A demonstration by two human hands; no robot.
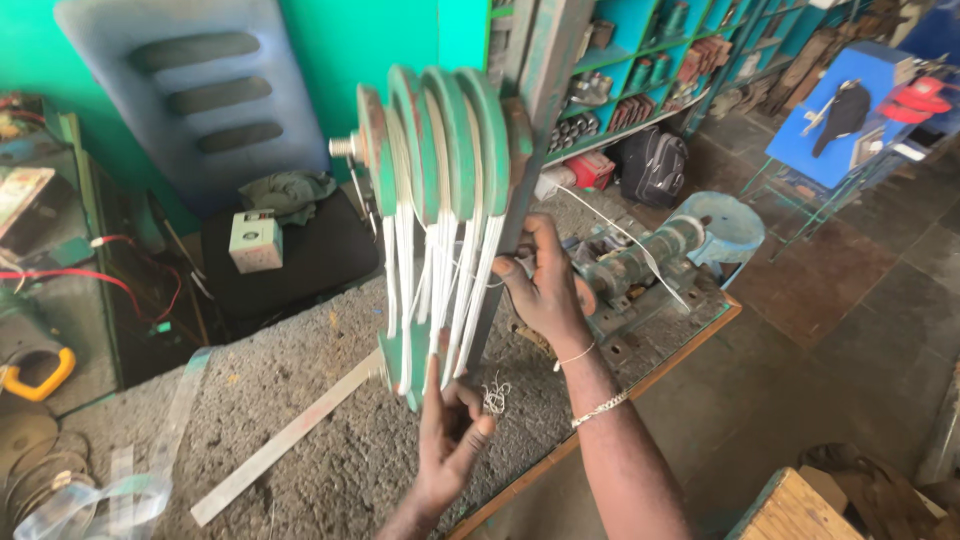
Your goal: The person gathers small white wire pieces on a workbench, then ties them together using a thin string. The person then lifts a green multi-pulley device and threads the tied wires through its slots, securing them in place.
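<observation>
White thread strands (470, 275) pinched in right hand (545, 285) fingers at green winding former (440, 160); left hand (450, 430) fingers open, touching strand ends below. Former upright on post over concrete bench (330, 400). Best: keep strands taut, seated in grooves, no crossing.

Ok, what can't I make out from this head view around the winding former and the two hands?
- Right hand fingertips: hidden behind the green winding former.
- Where the white wire ends: too thin to follow near the grey machine.
- Loose strand tuft by the left hand: too small to tell whether it is gripped.
- Former's far side: hidden by its own discs.
</observation>
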